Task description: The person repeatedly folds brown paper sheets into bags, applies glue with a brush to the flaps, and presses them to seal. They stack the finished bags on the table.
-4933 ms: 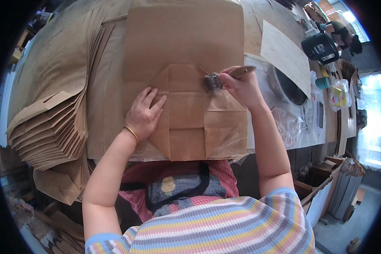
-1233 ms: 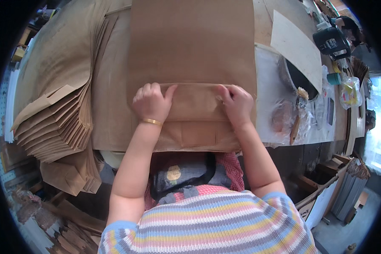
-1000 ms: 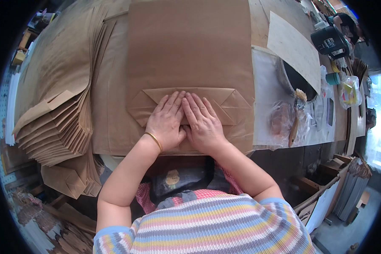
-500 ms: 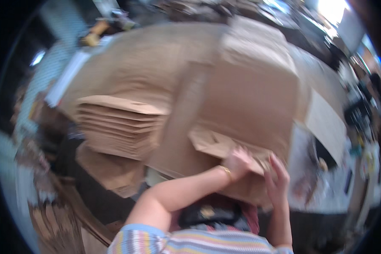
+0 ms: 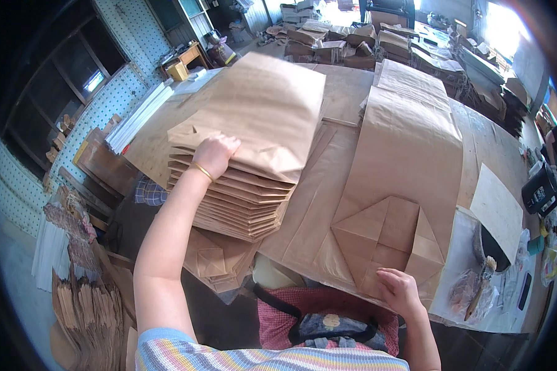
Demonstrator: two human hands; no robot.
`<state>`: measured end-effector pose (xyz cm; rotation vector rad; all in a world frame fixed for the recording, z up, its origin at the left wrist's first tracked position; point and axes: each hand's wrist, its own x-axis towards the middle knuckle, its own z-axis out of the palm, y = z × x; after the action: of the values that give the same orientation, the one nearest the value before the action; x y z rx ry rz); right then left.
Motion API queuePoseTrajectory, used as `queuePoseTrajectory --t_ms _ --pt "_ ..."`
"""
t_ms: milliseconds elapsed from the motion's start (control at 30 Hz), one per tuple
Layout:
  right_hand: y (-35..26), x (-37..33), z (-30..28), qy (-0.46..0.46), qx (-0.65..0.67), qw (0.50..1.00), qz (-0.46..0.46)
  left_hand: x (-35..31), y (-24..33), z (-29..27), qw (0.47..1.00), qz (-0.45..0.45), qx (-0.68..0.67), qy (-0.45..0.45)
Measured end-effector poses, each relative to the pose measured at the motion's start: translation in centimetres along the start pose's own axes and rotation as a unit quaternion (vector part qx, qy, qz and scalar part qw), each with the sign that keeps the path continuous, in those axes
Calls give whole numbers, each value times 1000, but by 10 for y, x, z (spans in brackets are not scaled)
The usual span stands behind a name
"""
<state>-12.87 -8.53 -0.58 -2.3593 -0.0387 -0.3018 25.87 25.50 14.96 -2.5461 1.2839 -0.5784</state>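
My left hand (image 5: 216, 153) is closed on the folded bottom end of a brown paper bag (image 5: 260, 93), on top of the fanned stack of folded bags (image 5: 238, 210) at the left. The far end of that bag looks slightly blurred. On the right lies another pile of long brown bags (image 5: 408, 142). Its top bag has its near end spread into an opened, diamond-shaped bottom (image 5: 387, 232). Over the near edge of that bottom is my right hand (image 5: 399, 289), fingers loosely bent and apart, touching or just above the paper.
Brush-like tool (image 5: 481, 287), plastic wrap and a pale board (image 5: 496, 207) lie at the table's right. More folded bags (image 5: 213, 263) sit below the left stack. Bundled paper (image 5: 93, 315) stands on the lower left. Piles of bags (image 5: 346, 46) fill the background.
My left hand has moved left from the right-hand bag onto the left stack's top bag. The right-hand bag's bottom, earlier folded up under both hands, now lies spread open.
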Motion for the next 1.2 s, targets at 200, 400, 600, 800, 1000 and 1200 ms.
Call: queuePoseTrajectory --t_ms 200,400,600,800,1000,1200 --pt "5 -1 1 -4 -20 1000 -6 -30 3 38 982 -75 9 -173" --pt "54 -14 -57 76 -97 987 105 2 176 -27 993 -59 -92 -43" --pt "124 19 -63 102 -171 964 178 52 317 98 960 -16 -277 -44" --pt "96 21 -71 -64 -193 934 294 65 315 70 901 -40 -316 -295" --pt "112 39 -73 -69 -104 965 230 81 312 76 858 -36 -403 -315" --pt "107 23 -89 -194 -254 944 79 51 289 93 912 124 -353 -170"
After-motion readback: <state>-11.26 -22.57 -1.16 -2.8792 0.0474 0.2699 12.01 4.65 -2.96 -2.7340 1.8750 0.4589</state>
